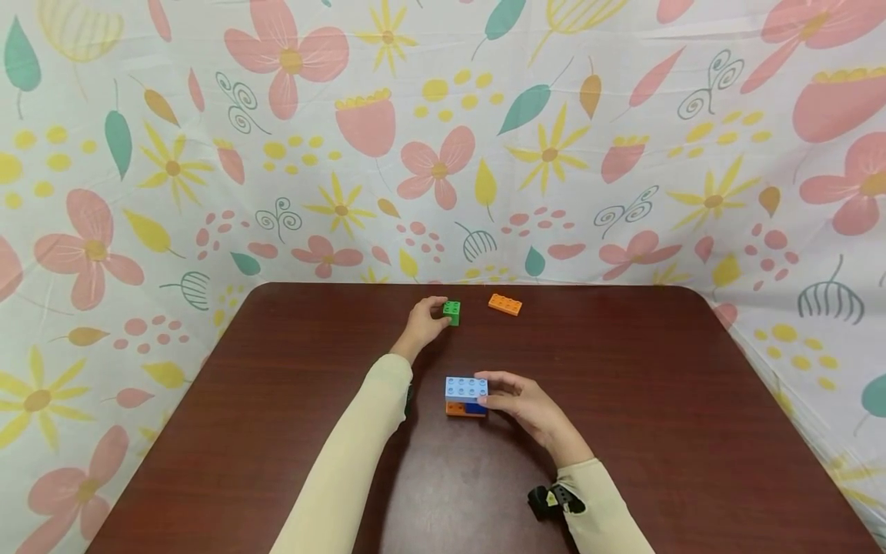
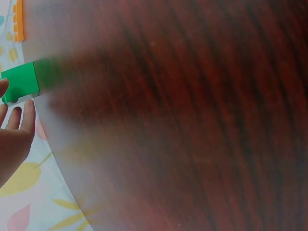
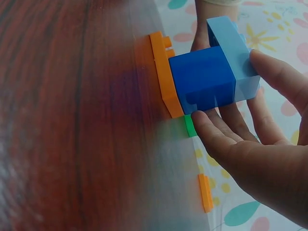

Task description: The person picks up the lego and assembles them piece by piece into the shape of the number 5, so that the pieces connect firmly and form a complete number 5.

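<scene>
In the head view, my left hand (image 1: 424,323) is at a small green block (image 1: 451,312) near the table's back edge, thumb and fingers spread at its left side. The left wrist view shows the fingertips (image 2: 29,108) beside the green block (image 2: 21,81), not wrapped round it; whether they touch is unclear. My right hand (image 1: 529,408) holds a stack by its right side. A light blue brick (image 1: 466,388) tops it, over a dark blue brick (image 3: 204,79) and an orange flat brick (image 3: 166,74). The thumb rests on the light blue brick, fingertips by the dark blue one.
Another orange flat brick (image 1: 505,305) lies at the back of the dark wooden table (image 1: 623,369), right of the green block. Behind the table's back edge hangs a flower-patterned cloth (image 1: 436,231). A black strap device (image 1: 556,502) sits on the right wrist.
</scene>
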`<move>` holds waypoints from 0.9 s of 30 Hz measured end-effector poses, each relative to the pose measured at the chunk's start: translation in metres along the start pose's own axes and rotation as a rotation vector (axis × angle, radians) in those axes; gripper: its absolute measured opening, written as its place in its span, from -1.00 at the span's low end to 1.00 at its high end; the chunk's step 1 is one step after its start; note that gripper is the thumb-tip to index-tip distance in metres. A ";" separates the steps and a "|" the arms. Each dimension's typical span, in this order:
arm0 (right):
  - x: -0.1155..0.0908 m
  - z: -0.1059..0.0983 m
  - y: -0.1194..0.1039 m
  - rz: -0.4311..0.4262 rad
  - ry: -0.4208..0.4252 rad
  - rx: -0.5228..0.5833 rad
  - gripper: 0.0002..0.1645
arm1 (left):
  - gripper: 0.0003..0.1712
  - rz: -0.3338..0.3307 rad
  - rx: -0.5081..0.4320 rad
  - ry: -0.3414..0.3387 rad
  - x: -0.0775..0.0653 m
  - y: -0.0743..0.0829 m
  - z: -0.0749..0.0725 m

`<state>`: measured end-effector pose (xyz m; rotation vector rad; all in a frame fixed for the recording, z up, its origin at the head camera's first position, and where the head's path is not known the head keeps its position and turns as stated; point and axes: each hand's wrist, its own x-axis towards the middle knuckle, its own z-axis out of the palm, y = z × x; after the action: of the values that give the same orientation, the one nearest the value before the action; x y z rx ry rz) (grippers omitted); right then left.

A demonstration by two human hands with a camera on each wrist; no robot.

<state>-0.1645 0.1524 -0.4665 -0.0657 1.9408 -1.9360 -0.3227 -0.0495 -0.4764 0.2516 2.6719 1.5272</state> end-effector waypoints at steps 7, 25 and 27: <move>0.000 0.000 0.001 0.004 0.003 0.004 -0.39 | -0.53 0.001 -0.014 0.014 0.001 -0.001 0.002; 0.000 0.000 0.001 0.003 -0.002 0.010 -0.38 | -0.65 0.017 -0.031 0.018 -0.002 0.000 0.005; 0.000 0.000 0.001 0.001 -0.002 0.021 -0.38 | -0.62 0.024 -0.031 0.014 -0.002 0.000 0.005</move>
<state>-0.1641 0.1525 -0.4676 -0.0604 1.9190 -1.9541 -0.3203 -0.0454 -0.4787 0.2729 2.6628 1.5818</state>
